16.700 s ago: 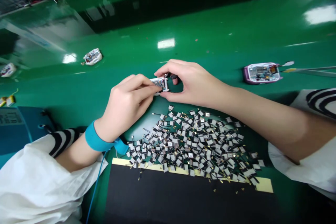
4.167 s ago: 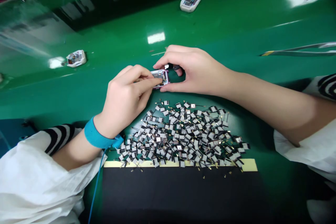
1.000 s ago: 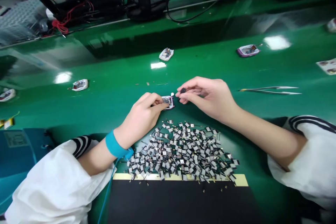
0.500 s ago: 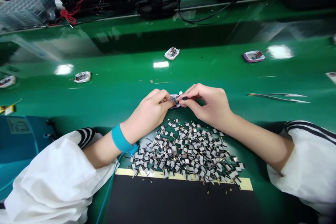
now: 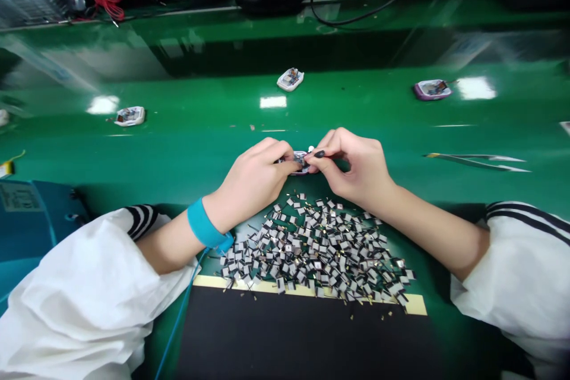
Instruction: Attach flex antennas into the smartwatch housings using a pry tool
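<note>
My left hand (image 5: 252,181) grips a small open electronic device (image 5: 300,161) with a circuit board and pale casing, its fingers covering part of it. My right hand (image 5: 356,166) pinches a small black piece (image 5: 319,154) between thumb and forefinger, right beside the device. The fingers of both hands nearly meet there. Below the hands lies a heap of many small black-and-silver flat parts with thin wires (image 5: 312,255). A blue wrist strap (image 5: 205,224) circles my left wrist, with a blue cord running down from it.
A green belt carries similar devices (image 5: 290,79) (image 5: 129,116) (image 5: 431,89). Steel tweezers (image 5: 476,160) lie to the right. A black mat (image 5: 303,332) with a yellow tape edge (image 5: 307,291) lies nearest me. A blue box (image 5: 31,219) stands at left.
My right hand has moved in, bringing the black piece close to the device. My hands sit closer together, and the view has shifted slightly.
</note>
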The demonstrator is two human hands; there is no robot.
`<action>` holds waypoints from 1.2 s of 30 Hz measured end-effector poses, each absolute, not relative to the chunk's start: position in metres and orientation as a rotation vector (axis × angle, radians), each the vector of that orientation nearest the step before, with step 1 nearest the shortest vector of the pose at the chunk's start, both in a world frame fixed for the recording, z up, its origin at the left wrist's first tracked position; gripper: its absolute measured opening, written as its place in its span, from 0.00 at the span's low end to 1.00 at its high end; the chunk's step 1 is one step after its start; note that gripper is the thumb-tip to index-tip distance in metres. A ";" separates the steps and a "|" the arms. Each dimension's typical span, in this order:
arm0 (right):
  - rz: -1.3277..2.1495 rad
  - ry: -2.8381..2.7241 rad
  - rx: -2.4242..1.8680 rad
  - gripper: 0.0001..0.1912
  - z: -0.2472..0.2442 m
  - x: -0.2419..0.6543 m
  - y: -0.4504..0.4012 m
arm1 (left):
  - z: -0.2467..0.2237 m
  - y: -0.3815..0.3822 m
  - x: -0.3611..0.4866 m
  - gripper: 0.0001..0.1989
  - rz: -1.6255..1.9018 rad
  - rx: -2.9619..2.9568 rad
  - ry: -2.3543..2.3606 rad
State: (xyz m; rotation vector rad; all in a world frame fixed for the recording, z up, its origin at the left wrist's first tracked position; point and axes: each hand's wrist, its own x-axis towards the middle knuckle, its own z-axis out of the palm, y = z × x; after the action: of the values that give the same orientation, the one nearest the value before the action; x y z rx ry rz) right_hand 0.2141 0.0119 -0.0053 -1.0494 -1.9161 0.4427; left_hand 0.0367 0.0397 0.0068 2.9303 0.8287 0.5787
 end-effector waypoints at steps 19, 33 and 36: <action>0.425 -2.050 -1.332 0.02 0.005 0.235 0.016 | 0.021 0.027 0.036 0.23 0.546 2.415 0.753; 0.281 -2.387 -1.150 0.09 0.001 0.222 0.021 | 0.004 0.049 0.025 0.33 0.527 2.463 0.822; 0.085 -2.451 -1.107 0.10 0.001 0.221 0.017 | 0.004 0.047 0.026 0.33 0.591 2.417 0.860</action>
State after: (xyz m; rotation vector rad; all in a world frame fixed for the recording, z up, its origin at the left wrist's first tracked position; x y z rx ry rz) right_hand 0.2214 0.0172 0.0015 -1.1073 -2.4509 0.0849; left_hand 0.0260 0.0465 0.0043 2.4167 0.8600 0.5909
